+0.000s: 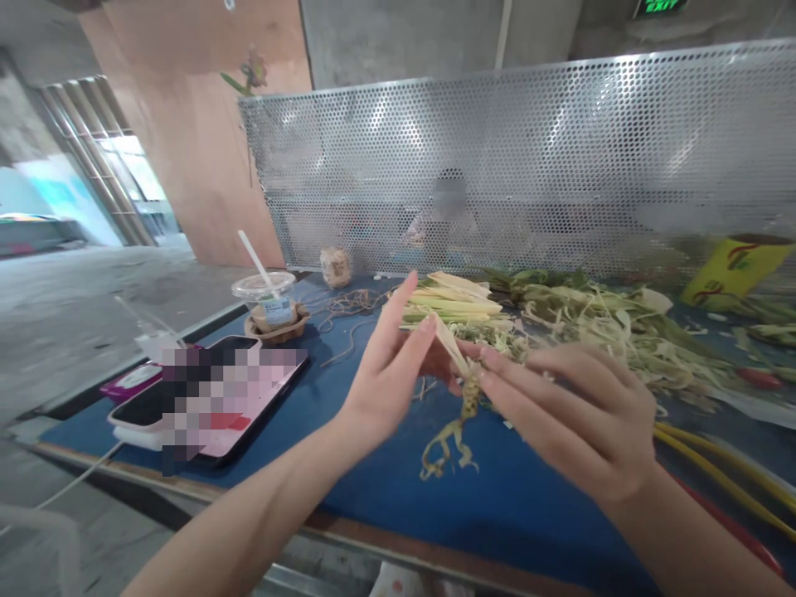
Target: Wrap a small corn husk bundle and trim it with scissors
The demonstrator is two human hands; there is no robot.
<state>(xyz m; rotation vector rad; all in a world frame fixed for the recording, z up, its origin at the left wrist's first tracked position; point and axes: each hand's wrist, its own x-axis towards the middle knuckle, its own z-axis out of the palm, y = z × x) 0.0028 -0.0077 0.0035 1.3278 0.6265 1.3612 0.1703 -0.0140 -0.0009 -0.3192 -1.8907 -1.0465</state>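
Pale woven leaf strip (463, 377) pinched between left hand (385, 373) and right hand (572, 414) over blue table (385, 489).

A small woven leaf piece (465, 390) hangs above the blue bench (385, 489), pale yellow-green. Its top strip is flat and slants up-left; below sits a knotted, braided lump, from which thin curled strands dangle loosely downward.

A single head-worn camera looks forward and slightly down from the person's own viewpoint, close over the near edge of a blue desk (385, 497). Both forearms reach in from the bottom of the frame. The view faces a perforated metal screen (528, 166) across the desk, with an open hallway at far left.
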